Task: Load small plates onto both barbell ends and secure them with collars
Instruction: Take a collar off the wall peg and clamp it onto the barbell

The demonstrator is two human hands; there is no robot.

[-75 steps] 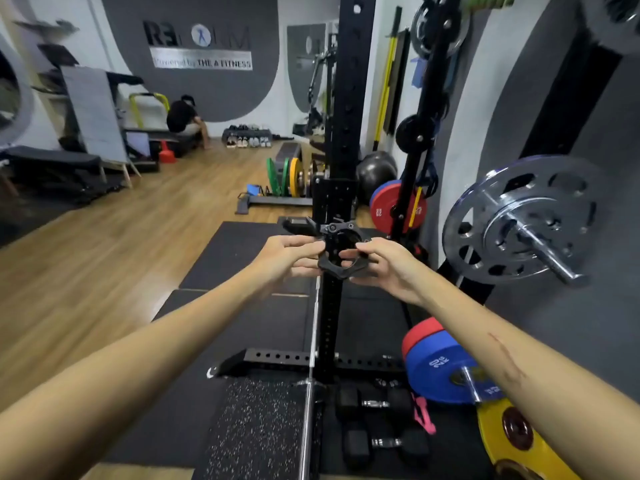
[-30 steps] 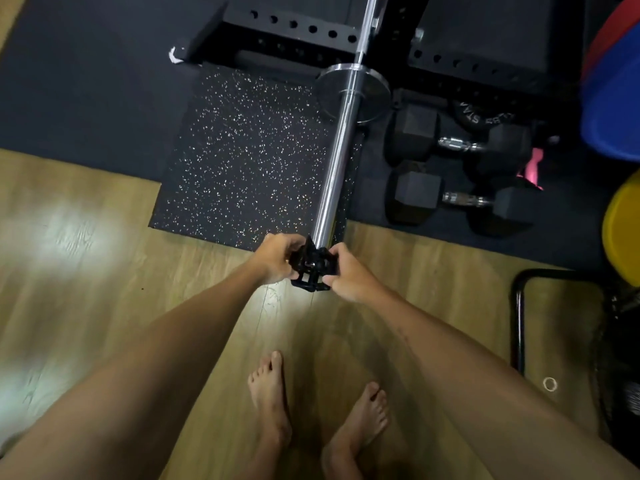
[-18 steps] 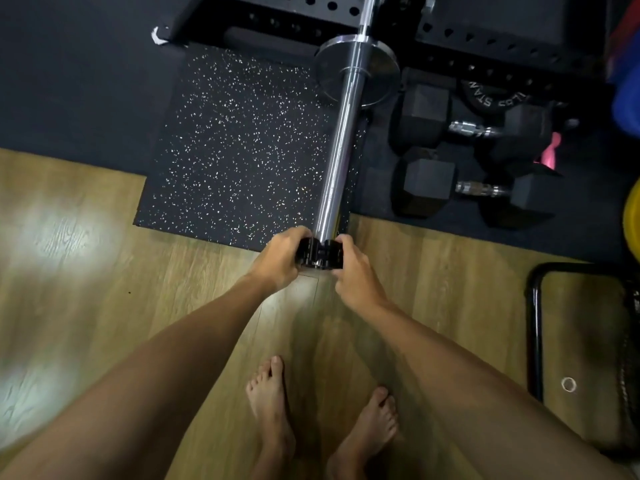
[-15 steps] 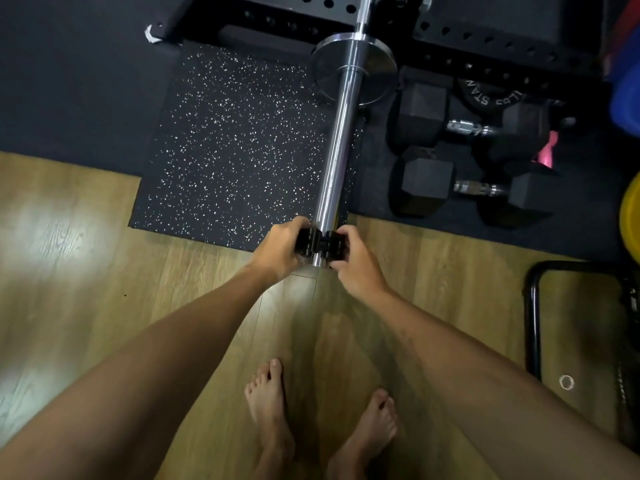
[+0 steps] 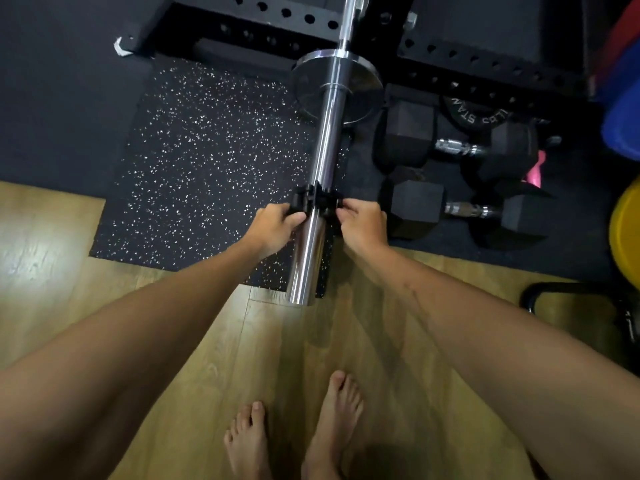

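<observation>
A chrome barbell sleeve (image 5: 323,157) points toward me, its free end over the edge of the speckled mat. A small silver plate (image 5: 363,84) sits far up the sleeve against the bar's shoulder. A black collar (image 5: 313,200) is around the sleeve, roughly halfway between the free end and the plate. My left hand (image 5: 275,225) grips the collar's left side and my right hand (image 5: 363,225) grips its right side. My fingers cover the collar's near face.
Two black hex dumbbells (image 5: 460,209) and a black plate (image 5: 474,112) lie right of the sleeve. The black rack base (image 5: 263,19) crosses the top. Blue (image 5: 620,112) and yellow plates (image 5: 627,230) sit at the right edge. My bare feet (image 5: 294,431) stand on wood floor.
I looked down from the rack to the bar end. Both hands brought the collar onto the sleeve's tip, then slid it up the sleeve toward the plate.
</observation>
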